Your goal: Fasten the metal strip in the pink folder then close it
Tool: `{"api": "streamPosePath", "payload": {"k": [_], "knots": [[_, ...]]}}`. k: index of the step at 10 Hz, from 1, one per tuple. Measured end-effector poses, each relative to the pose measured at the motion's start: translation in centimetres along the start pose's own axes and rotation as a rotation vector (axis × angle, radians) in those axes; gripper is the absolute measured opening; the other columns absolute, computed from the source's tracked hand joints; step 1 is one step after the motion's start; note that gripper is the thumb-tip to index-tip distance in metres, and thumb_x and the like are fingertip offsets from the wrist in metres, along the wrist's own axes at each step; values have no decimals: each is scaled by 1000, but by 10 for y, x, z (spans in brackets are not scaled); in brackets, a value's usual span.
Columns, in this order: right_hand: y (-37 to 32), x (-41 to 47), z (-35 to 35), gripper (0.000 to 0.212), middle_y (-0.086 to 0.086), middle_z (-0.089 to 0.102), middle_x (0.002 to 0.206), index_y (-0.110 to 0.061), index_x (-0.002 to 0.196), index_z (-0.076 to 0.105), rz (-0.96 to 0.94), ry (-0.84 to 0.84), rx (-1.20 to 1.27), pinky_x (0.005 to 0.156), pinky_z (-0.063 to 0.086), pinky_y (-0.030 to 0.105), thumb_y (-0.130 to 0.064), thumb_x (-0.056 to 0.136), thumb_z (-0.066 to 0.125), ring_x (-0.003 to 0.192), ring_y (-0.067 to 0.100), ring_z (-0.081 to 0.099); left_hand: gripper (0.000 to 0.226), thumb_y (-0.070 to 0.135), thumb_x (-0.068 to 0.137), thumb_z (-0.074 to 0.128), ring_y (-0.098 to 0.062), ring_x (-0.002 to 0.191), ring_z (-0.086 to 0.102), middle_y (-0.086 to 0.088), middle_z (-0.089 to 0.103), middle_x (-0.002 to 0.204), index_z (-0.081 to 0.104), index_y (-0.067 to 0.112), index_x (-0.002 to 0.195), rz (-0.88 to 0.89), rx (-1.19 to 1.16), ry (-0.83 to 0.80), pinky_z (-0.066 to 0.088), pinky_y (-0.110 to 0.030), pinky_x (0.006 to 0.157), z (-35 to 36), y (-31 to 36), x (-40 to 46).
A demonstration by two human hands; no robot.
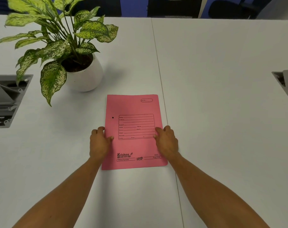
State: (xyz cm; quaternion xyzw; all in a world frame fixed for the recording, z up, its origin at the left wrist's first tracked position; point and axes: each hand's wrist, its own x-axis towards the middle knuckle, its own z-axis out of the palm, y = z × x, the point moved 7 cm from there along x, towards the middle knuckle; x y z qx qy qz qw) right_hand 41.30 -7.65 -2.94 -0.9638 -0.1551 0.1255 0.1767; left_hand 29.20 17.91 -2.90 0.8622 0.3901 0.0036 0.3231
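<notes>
I saw a smooth white desk (pixel 222 79) with a leafy plant (pixel 61 38) in a round white pot (pixel 85 78) on the left. My left hand (pixel 99 142), fingers curled loosely, touched the left edge of the flat, closed pink folder (pixel 135 145). My right hand (pixel 167 141) rested loosely on its right edge.

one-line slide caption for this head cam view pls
Both hands, left hand and right hand, rest on the side edges of a closed pink folder on a white table.
</notes>
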Motion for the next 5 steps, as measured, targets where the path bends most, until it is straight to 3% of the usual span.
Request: {"api": "streamPosePath", "payload": {"k": [1, 2, 3, 4, 5], "knots": [[2, -9, -2, 44, 15, 49, 128, -22, 135, 43, -42, -8, -129, 87, 48, 44, -39, 95, 48, 114, 32, 47, 46, 21, 84, 69, -40, 106, 54, -23, 55, 119, 55, 3, 124, 93, 196, 30, 47, -49, 88, -6, 11, -8], [9, -24, 0, 58, 12, 36, 149, -20, 145, 31, -20, -37, -85, 107, 34, 49, -49, 95, 43, 134, 32, 34, 38, 18, 85, 64, -39, 102, 56, -21, 59, 117, 58, 3, 119, 191, 294, 65, 48, -47, 83, -9, 21, -24], [9, -45, -9, 63, 11, 34, 153, -15, 146, 29, -25, 19, -28, 113, 26, 49, -51, 96, 40, 141, 29, 27, 32, 15, 84, 61, -37, 99, 58, -18, 63, 114, 60, 3, 113, 289, 336, 65, 48, -46, 81, -9, 32, -45], [15, -68, -14, 67, 9, 27, 157, -13, 149, 22, -46, 84, -50, 119, 17, 48, -53, 97, 34, 146, 25, 17, 41, 23, 86, 62, -38, 112, 56, -19, 59, 126, 56, 2, 120, 354, 311, 51, 46, -49, 92, -3, 37, -69], [20, -90, -20, 73, 6, 15, 161, -14, 151, 10, -60, 113, -115, 121, 5, 46, -60, 94, 18, 149, 22, 5, 57, 39, 93, 52, -37, 135, 40, -20, 42, 148, 44, 4, 137, 343, 315, 36, 34, -50, 109, -1, 35, -90]]}}
